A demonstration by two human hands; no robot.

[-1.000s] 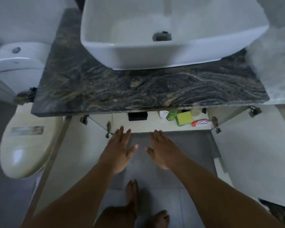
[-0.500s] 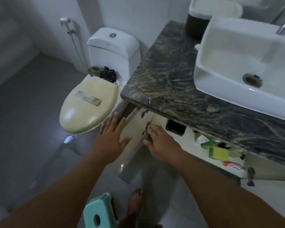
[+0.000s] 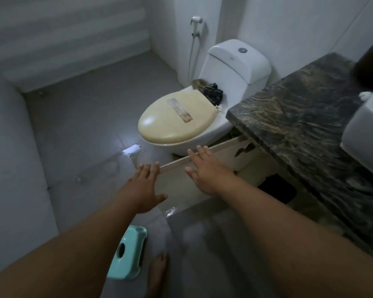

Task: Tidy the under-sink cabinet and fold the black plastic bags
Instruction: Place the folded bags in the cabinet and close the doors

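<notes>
The under-sink cabinet's left door [image 3: 220,162] stands swung open beneath the dark marble counter [image 3: 299,108]. My right hand [image 3: 207,171] hovers flat over the door's inner face, fingers straight, near its top edge. My left hand [image 3: 142,188] is spread open just left of the door's outer end, holding nothing. A dark opening of the cabinet [image 3: 278,190] shows under the counter; its contents are hidden from here. A crumpled black bundle [image 3: 213,93] lies on the toilet behind the seat lid.
A white toilet [image 3: 235,67] with a cream lid [image 3: 177,119] stands close beside the open door. A teal plastic stool [image 3: 127,252] sits on the grey tiled floor by my bare foot [image 3: 157,274]. The white basin [image 3: 364,130] is at the right edge.
The view has swung left from the cabinet front toward the toilet. Both hands stayed open and moved with it, now at the open left door.
</notes>
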